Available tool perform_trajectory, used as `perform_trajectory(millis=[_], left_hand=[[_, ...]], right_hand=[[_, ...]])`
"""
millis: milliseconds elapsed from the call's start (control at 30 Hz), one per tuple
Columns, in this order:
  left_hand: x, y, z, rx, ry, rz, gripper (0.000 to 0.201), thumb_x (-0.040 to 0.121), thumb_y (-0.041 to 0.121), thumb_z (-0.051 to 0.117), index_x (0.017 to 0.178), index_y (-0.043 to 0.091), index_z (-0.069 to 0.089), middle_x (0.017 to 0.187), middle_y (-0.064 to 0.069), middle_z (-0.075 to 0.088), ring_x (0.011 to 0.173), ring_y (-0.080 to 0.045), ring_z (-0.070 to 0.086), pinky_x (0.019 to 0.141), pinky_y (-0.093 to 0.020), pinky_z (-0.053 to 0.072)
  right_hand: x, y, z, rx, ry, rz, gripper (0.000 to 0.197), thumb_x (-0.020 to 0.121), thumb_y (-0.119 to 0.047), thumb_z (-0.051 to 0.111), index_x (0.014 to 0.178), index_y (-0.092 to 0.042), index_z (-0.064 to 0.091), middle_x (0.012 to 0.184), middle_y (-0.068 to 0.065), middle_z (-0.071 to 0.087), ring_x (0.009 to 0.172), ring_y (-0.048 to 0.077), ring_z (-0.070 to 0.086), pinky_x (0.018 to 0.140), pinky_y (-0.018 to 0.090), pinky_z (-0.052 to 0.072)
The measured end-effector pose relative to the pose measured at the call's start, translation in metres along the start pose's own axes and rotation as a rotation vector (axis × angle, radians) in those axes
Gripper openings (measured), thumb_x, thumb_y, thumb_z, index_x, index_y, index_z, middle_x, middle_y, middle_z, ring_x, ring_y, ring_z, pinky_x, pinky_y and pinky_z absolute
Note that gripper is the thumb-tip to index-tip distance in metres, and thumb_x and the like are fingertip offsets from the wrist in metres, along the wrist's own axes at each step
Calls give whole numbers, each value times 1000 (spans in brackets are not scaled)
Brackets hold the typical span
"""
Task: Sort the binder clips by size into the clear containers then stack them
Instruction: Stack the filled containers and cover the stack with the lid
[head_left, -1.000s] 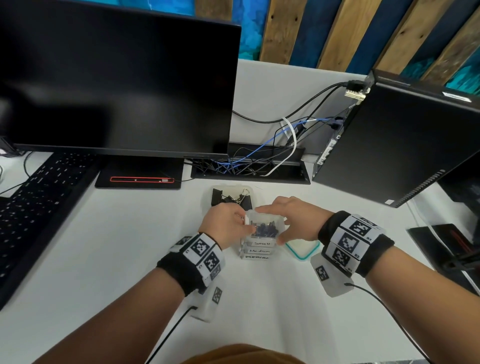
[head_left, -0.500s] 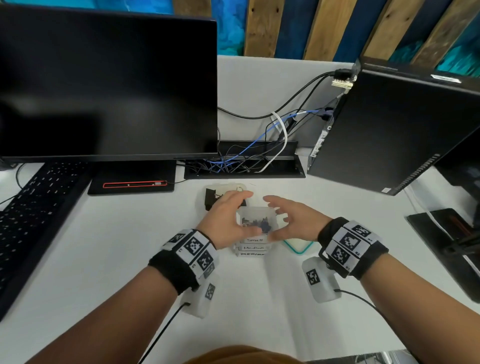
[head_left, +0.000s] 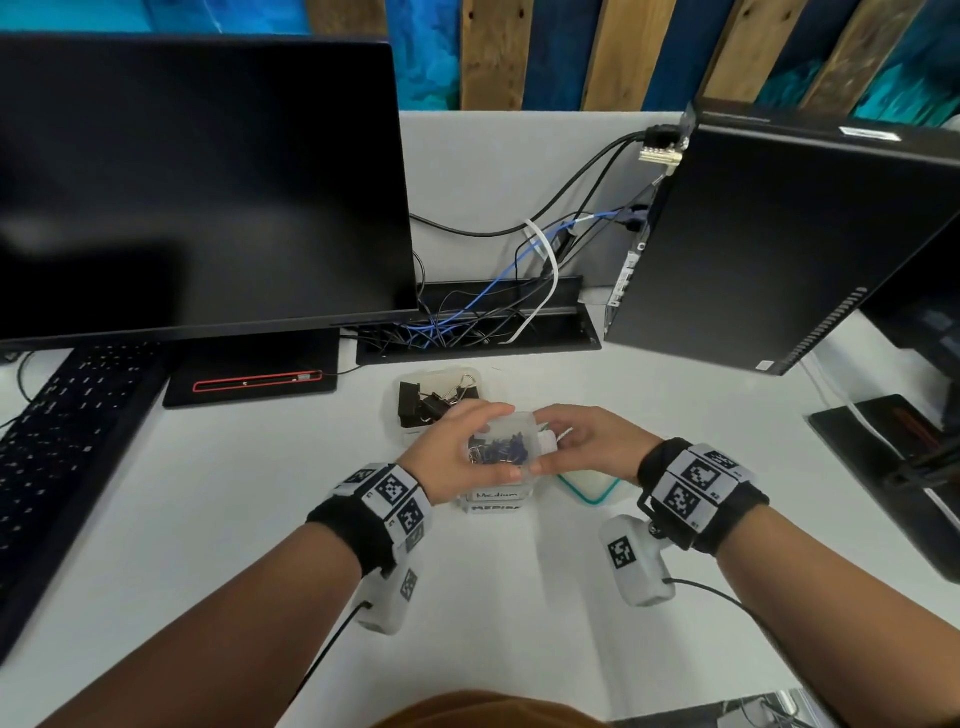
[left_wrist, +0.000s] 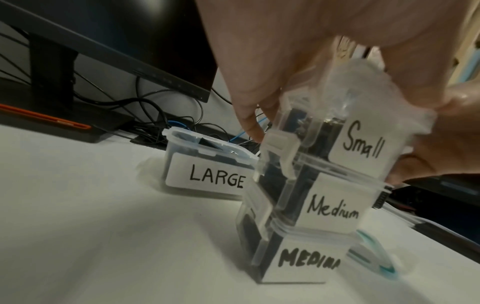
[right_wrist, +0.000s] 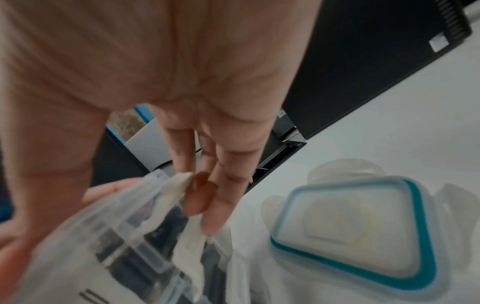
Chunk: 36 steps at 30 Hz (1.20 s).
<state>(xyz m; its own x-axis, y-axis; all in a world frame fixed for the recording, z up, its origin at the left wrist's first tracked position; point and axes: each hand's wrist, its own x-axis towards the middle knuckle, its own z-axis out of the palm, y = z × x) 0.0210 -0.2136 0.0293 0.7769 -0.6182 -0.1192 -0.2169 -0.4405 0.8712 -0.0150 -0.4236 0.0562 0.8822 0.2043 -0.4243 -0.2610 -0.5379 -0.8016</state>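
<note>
A clear container of small blue binder clips (head_left: 501, 449), labelled "Small" (left_wrist: 361, 142), sits tilted on top of two stacked containers labelled "Medium" (left_wrist: 332, 207) and "MEDIUM" (left_wrist: 309, 261). My left hand (head_left: 483, 441) grips the small container, thumb on its front and fingers over its far side. My right hand (head_left: 550, 441) holds its right side, fingertips (right_wrist: 207, 205) on the white side latch. Behind the stack stands the open "LARGE" container (head_left: 410, 415) with black clips inside. Whether the small container's lid is latched is hidden.
A loose lid with a teal seal (head_left: 587, 486) lies right of the stack. A monitor (head_left: 197, 182) and keyboard (head_left: 57, 415) stand to the left. A black computer case (head_left: 789, 234) is at the back right, and a cable tray (head_left: 478, 327) lies behind the containers.
Half a second ago both hands hovered apart around the small container. Now both have closed on it, the left thumb covers its label in the head view, and the container is tilted.
</note>
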Motion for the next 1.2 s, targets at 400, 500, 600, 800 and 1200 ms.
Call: perform_trajectory(millis=[400, 500, 600, 800, 1200], left_hand=[[4, -8, 4, -49, 22, 8, 67, 72, 26, 79, 130, 33, 45, 127, 12, 38, 113, -6, 46, 88, -6, 37], [4, -10, 4, -58, 17, 9, 67, 72, 25, 79, 130, 32, 45, 128, 11, 38, 114, -7, 45, 87, -5, 36], [5, -8, 4, -54, 3, 2, 69, 72, 27, 78, 132, 31, 44, 128, 11, 37, 115, -8, 45, 92, -13, 39], [3, -4, 2, 77, -41, 3, 81, 69, 38, 79, 137, 33, 36, 131, 12, 32, 118, -7, 42, 102, -25, 40], [-2, 1, -2, 138, -16, -42, 94, 63, 33, 84, 139, 31, 29, 133, 13, 33, 120, -4, 41, 102, -23, 38]], right_hand=[[10, 1, -14, 244, 41, -26, 32, 87, 9, 55, 117, 0, 61, 75, 9, 62, 60, 9, 64, 68, 22, 57], [12, 0, -14, 299, 9, 13, 31, 84, 2, 62, 116, 0, 63, 75, 10, 66, 60, 10, 64, 69, 22, 58], [13, -3, -16, 320, -23, 33, 28, 85, 3, 61, 112, -1, 65, 77, 12, 65, 61, 12, 64, 69, 23, 59], [14, -7, -17, 294, -81, 53, 22, 87, 0, 59, 108, -5, 63, 77, 11, 63, 67, 15, 62, 78, 30, 58], [31, 6, 5, 304, 169, 93, 32, 96, -25, 49, 102, 2, 65, 75, 7, 59, 65, 16, 56, 69, 27, 55]])
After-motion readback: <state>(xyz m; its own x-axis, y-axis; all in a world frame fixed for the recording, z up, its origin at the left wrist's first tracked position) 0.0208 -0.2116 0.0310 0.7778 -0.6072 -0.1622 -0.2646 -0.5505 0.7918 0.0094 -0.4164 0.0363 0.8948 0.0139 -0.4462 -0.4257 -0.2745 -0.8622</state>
